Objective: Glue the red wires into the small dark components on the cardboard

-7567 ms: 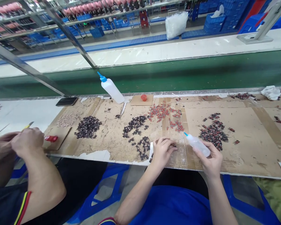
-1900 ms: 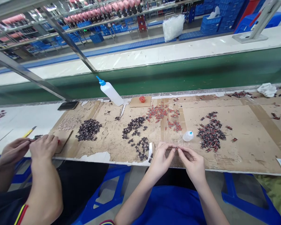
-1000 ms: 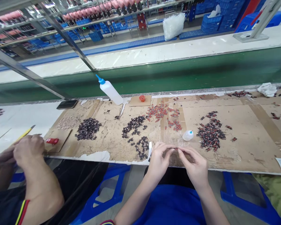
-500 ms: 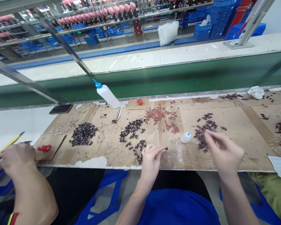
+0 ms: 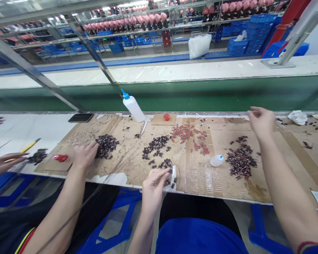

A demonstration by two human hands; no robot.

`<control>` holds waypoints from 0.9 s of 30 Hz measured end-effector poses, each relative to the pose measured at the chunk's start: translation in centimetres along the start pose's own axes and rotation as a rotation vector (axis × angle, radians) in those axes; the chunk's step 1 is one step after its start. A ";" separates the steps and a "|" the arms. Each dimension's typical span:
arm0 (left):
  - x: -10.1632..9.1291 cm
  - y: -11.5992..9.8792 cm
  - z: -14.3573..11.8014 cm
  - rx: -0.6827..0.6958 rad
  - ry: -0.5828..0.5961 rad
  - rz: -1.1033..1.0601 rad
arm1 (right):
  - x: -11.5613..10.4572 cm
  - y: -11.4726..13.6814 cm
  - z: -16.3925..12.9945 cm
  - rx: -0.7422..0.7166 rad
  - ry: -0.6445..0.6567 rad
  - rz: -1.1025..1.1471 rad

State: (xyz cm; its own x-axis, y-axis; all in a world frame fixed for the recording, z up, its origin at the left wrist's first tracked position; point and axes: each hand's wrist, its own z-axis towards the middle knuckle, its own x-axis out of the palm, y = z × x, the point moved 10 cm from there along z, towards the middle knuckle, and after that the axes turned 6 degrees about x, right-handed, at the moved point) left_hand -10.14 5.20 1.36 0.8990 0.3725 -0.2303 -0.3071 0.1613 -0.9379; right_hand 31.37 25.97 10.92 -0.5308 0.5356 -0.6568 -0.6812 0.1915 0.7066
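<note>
**Left hand at dark scatter, right hand out at 1 o'clock**

- Green conveyor belt (image 5: 201, 93) is seen running across 12 o'clock. The taped cardboard sheet (image 5: 267, 183) is laid over the bench in front of it.
- A co-worker's hand (image 5: 86, 155) is set on the dark pile (image 5: 107, 144) at 10 o'clock. The co-worker's other hand (image 5: 5, 162) is seen at 9 o'clock beside a yellow tool (image 5: 29, 145).
- Right hand (image 5: 261, 121) is held out above the sheet's far edge at 1 o'clock. Fingers are loosely curled with thumb and forefinger close; whether anything is pinched cannot be told.
- Left hand (image 5: 153, 183) is placed at the near edge, 6 o'clock. Fingertips (image 5: 165, 173) are drawn together and laid on the small dark pieces (image 5: 166, 164); a closed grip cannot be confirmed.
- Large squeeze bottle (image 5: 132, 106) is stood tilted at 11 o'clock. The small bottle (image 5: 217, 160) is lying on its side just beside the red-and-black pile (image 5: 241, 160).
- Step judged: pieces are being sorted or picked at the near scatter.
- Next move, as judged: a fine two-finger pinch is called for, since the pieces are tiny and bunched. The small bottle should be kept clear.
</note>
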 end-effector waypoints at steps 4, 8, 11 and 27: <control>-2.1 0.9 0.4 -0.071 -0.060 0.006 | -6.6 5.5 -8.2 -0.263 -0.148 0.164; -2.4 0.9 0.3 -0.070 -0.089 -0.018 | -1.4 10.7 -19.5 -0.675 0.211 0.096; -2.1 0.5 -0.1 -0.060 -0.089 -0.051 | 7.7 9.3 -22.7 -0.562 0.526 -0.134; -4.0 -5.2 -1.9 0.138 -0.186 -0.139 | 10.3 8.8 -21.8 -0.287 0.502 -0.031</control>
State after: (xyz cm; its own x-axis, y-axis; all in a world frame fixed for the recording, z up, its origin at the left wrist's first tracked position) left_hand -11.53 1.15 6.69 0.8665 0.4978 -0.0377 -0.2357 0.3412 -0.9100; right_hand 8.91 15.26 4.66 -0.6349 0.0636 -0.7700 -0.7725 -0.0673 0.6314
